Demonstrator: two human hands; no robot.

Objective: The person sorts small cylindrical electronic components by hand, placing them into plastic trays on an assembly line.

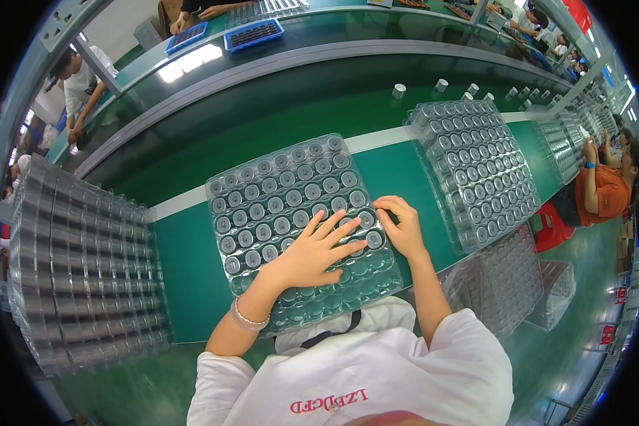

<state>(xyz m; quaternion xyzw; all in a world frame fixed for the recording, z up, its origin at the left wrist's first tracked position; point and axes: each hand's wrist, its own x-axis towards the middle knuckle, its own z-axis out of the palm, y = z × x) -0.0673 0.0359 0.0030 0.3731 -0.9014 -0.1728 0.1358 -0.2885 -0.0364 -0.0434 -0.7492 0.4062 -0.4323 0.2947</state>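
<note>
In front of me a clear plastic blister tray (279, 186) lies on the green work surface. Round, silver-grey cylindrical parts (282, 225) fill most of its pockets, while the rows nearest me hold none. My left hand (312, 248) rests palm down over the filled part, its fingers spread across the tops of several parts. At the tray's right edge is my right hand (402, 226), with its fingers bent and the thumb close to the index finger. The fingertips appear to pinch the tray's rim.
A tall stack of clear trays (85, 270) stands at left. To the right is another stack of filled trays (476, 170). Loose silver cylinders (399, 91) stand on the dark green conveyor (277, 117). Blue bins (254, 35) lie beyond. A person in orange (602, 188) sits at far right.
</note>
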